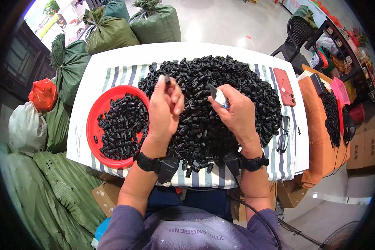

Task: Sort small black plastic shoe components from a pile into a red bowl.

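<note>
My left hand (164, 109) is closed, pinching a small black plastic part (168, 79) between thumb and fingertips. It is raised over the left side of a big heap of similar black parts (221, 68). In my closed right hand (241, 112) is a small dark flat blade (213, 90) with a white-wrapped grip, its tip pointing toward my left hand. A gap separates the blade from the pinched part. Left of my left hand sits a round red tray (91, 126) with many loose black parts (121, 125) in it.
A striped cloth covers much of the white table (298, 154). On the right lie a red phone (284, 86) and eyeglasses (283, 134). Green sacks (156, 25) stand behind and to the left. An orange-covered surface (314, 112) adjoins the table's right, near a black chair (296, 39).
</note>
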Tool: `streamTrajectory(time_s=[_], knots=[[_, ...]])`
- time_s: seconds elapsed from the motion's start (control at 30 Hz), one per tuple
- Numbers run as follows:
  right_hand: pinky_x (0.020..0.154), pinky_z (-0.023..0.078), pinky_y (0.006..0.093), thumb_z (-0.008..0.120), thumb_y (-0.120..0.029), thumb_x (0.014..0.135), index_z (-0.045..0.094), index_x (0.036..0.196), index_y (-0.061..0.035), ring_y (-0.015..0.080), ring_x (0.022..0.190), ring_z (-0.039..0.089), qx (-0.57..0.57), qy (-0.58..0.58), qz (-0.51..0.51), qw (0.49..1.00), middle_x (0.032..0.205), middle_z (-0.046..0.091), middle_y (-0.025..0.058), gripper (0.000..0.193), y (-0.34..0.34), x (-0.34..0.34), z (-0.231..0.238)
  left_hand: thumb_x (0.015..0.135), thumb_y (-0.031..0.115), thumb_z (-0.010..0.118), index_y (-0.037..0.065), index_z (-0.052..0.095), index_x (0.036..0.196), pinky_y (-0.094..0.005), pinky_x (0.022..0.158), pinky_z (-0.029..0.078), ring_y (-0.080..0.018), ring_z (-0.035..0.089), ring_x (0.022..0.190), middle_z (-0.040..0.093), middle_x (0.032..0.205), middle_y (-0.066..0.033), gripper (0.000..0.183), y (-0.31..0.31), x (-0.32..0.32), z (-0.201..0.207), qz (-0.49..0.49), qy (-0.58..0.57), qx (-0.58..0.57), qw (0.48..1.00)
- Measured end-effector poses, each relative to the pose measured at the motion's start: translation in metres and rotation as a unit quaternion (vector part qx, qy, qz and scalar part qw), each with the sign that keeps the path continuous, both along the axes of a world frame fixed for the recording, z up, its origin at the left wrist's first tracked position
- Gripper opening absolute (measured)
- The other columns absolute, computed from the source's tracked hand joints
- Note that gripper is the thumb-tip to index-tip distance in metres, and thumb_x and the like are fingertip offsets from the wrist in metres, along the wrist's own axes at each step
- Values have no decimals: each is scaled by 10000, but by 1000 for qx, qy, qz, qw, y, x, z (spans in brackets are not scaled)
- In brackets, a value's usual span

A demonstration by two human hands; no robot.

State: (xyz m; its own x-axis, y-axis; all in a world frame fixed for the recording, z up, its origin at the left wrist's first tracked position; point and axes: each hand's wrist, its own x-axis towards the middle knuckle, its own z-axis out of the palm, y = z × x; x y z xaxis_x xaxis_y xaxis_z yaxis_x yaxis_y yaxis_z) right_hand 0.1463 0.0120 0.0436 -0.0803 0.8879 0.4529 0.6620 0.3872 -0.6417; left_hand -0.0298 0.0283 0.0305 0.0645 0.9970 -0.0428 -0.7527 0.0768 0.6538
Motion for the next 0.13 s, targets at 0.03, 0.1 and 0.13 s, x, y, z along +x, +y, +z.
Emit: streamTrajectory(time_s=[0.03, 0.1, 0.13], knots=[[543, 464, 330, 686, -152, 737, 580, 878, -111, 253, 632, 603, 7, -29, -4, 1000, 756, 602, 53, 181, 0, 1, -2, 989, 347, 334, 108, 478, 857, -208, 372, 262, -83, 340, 406, 382, 583, 28, 309, -3, -3, 1, 16, -12, -13, 1000], [569, 485, 338, 685, -162, 728, 577, 896, -128, 256, 668, 618, 14, -80, -10, 997, 782, 610, 44, 202, 0, 3, -5, 978, 385, 351, 110, 485, 872, -217, 378, 279, -95, 333, 415, 393, 605, 13, 324, -3, -17, -7, 23, -49, -7, 999], [569, 487, 330, 685, -163, 731, 576, 910, -129, 253, 684, 622, 12, -109, -9, 994, 801, 616, 41, 213, -1, 4, -6, 975, 393, 358, 102, 491, 904, -216, 373, 281, -97, 339, 416, 397, 604, 12, 328, -6, -24, -9, 24, -77, 1, 997]])
